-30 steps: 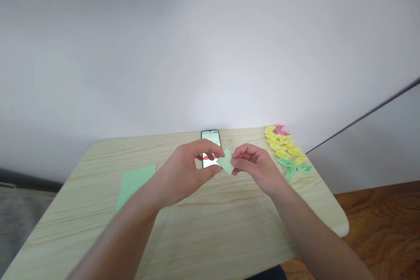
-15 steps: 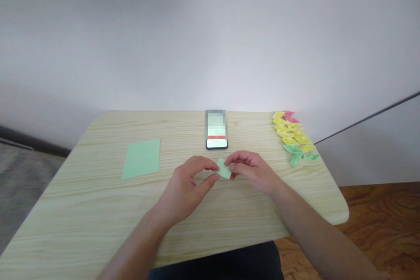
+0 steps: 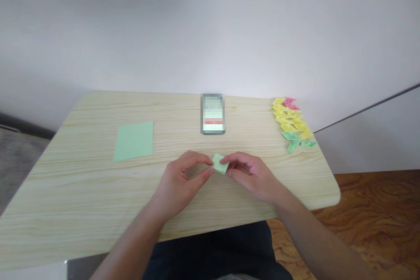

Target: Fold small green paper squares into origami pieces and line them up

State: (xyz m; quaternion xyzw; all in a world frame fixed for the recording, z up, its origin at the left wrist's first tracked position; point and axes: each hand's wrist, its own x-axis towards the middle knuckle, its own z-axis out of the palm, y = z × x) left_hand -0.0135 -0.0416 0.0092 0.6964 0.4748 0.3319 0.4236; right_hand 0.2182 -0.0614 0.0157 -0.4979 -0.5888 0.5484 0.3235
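A small folded piece of green paper (image 3: 219, 164) is between my two hands, over the near middle of the table. My left hand (image 3: 183, 179) pinches its left corner between thumb and forefinger. From the other side, my right hand (image 3: 254, 175) grips the right part, its forefinger lying on top of the paper and its thumb at the lower right edge. Left of my hands lies a larger flat sheet of green paper (image 3: 134, 141). A phone (image 3: 213, 113) rests beyond the folded paper, its screen lit and blurred.
Along the right side of the pale wooden table (image 3: 82, 201) are folded paper pieces: several yellow ones (image 3: 288, 116), pink ones (image 3: 290, 103) at the back and green ones (image 3: 299, 141) at the front. A white wall (image 3: 210, 30) stands behind the table.
The view has tipped downward, so the table sits higher in the picture. My right forefinger has moved onto the top of the folded paper, which has turned slightly.
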